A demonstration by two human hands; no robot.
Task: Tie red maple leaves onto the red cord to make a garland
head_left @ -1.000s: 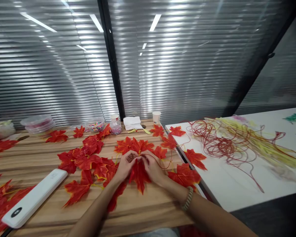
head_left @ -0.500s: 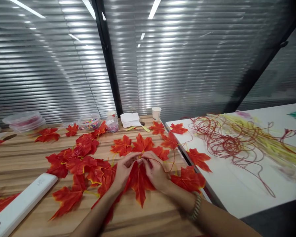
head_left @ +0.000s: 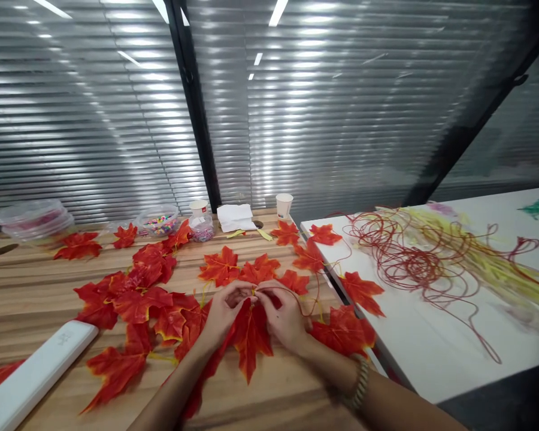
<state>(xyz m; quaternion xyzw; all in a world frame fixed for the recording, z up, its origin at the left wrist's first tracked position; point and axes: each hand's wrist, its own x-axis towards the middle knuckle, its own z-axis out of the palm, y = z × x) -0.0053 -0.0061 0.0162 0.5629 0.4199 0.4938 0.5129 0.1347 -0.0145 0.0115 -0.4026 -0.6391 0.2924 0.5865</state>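
My left hand [head_left: 224, 314] and my right hand [head_left: 285, 317] meet over a red maple leaf [head_left: 251, 338] on the wooden table [head_left: 273, 395]. Both pinch at the top of the leaf, where its stem meets a thin red string [head_left: 303, 305]. The string loops from my right fingers off to the right. The leaf hangs down between my wrists. More red leaves [head_left: 139, 299] lie spread to the left of my hands and behind them.
A tangle of red and yellow cord [head_left: 413, 257] lies on the white table [head_left: 431, 353] at right. A long white device [head_left: 31, 377] rests at front left. Bead tubs [head_left: 161, 220], paper cups [head_left: 284, 205], tissue [head_left: 236, 216] and stacked clear containers [head_left: 29, 216] line the back edge below blinds.
The view has drifted right and tilted, sliding the white device toward the left edge. My hands stay on the same leaf, fingers working at its stem and the string.
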